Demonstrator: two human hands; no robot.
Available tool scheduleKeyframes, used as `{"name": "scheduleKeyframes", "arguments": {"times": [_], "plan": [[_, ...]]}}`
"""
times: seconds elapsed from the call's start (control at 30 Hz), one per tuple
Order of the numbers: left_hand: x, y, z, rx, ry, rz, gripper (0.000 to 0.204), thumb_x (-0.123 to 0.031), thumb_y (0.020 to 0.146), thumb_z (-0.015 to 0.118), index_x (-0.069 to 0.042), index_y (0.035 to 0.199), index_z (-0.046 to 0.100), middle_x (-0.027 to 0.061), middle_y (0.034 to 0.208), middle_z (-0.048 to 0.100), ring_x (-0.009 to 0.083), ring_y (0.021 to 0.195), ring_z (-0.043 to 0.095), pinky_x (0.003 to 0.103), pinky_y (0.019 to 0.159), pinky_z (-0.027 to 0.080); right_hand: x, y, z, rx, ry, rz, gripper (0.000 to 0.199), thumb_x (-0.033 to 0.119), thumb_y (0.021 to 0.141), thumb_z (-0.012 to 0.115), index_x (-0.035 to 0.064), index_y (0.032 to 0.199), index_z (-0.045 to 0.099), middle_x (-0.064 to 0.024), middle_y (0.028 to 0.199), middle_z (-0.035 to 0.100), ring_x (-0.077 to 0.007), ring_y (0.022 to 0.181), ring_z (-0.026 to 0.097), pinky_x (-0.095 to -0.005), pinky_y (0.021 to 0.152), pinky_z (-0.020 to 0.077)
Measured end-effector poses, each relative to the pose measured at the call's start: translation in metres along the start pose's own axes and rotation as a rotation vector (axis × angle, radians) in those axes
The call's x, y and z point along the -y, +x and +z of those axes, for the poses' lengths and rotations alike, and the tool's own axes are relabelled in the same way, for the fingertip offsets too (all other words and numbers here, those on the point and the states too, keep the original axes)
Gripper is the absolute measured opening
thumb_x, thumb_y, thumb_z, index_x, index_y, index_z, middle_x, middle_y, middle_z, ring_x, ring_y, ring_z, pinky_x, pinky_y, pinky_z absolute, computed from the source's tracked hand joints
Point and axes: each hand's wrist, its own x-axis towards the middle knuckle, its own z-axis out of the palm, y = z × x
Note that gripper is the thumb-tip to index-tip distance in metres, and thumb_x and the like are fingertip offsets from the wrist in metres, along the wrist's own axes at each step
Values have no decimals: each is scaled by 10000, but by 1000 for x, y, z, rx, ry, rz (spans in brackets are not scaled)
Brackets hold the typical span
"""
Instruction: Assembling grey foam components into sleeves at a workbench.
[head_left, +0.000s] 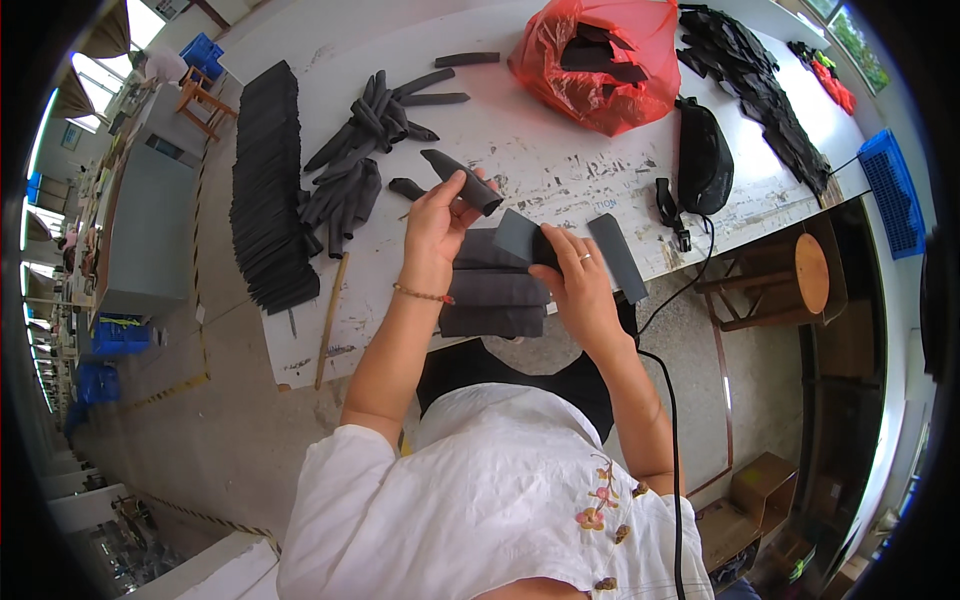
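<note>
Cloth tube (478, 190), dark and narrow, was pinched between the thumb and fingers of the left hand (436, 224), held above the table (480, 122) and inward from its front edge. Its long axis slanted from far left to near right, the near end pointing toward a grey plate (516, 236) just beside it. The right hand (580, 286) pinched that plate, fingers close together; the left was nearer the tube. Dark strips (490, 290) lay below, by the front edge.

We're in a workshop! Here's a scuffed white worktable (600, 170), a long grey cluttered workbench (150, 235), yellow-black striped floor tape (170, 391).
</note>
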Motion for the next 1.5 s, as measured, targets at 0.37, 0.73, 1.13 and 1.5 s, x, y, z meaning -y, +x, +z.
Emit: {"name": "scheduleKeyframes", "arguments": {"times": [0.37,0.73,1.13,1.5], "plan": [[2,-13,11,26,38,0,252,-131,932,601,46,1106,561,163,1094,657,292,955,678,311,727,612,2,2,6,-187,72,-11,394,63,745,740,44,1121,624,-98,1044,609,-298,898,552,-409,805,446],[4,-31,17,125,70,-16,250,-128,943,580,38,1124,527,164,1108,645,273,960,665,384,865,566,-3,10,1,-380,-254,-188,307,36,715,734,86,1011,667,7,953,624,-195,829,581,-345,746,433],[25,-74,43,46,213,350,251,-95,929,604,-4,1139,502,157,1073,660,211,946,668,320,790,576,15,17,15,-402,-328,-208,356,96,775,709,59,1120,628,-40,1025,601,-224,873,582,-373,790,427],[29,-63,39,305,8,190,237,-230,956,588,-5,1028,565,153,852,683,312,1033,643,423,949,472,14,-9,16,-117,5,-79,417,57,755,721,39,1111,505,-160,1077,538,-343,926,541,-428,785,444]]}}
